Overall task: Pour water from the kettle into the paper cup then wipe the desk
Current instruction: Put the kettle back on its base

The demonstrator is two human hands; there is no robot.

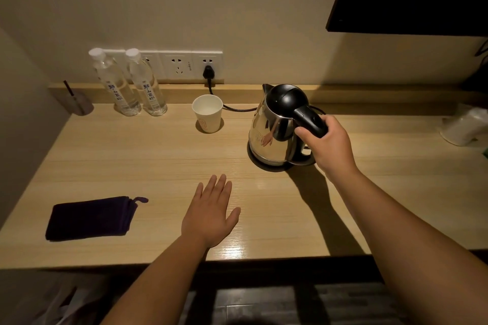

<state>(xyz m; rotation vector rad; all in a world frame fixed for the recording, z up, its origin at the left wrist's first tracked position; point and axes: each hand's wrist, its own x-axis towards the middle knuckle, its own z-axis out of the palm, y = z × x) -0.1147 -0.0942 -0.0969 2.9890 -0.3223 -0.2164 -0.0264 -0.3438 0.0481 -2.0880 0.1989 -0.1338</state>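
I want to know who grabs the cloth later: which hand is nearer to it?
Left. The left hand lies flat just right of the cloth; the right hand is far beyond, gripping the kettle.

Bare desk (148, 155) lies between kettle (274, 126) and paper cup (207, 113); bottles (132, 84) stand well left.

A pale wood-grain table (158, 155) runs along the wall. On it: a folded dark purple cloth (89, 217) near the front left, two clear water bottles (132, 87) side by side at the back, a white paper cup (207, 113) to their right, and a steel kettle (277, 126) on its black base (266, 165). The left hand (211, 214) lies flat, palm down, near the front edge.
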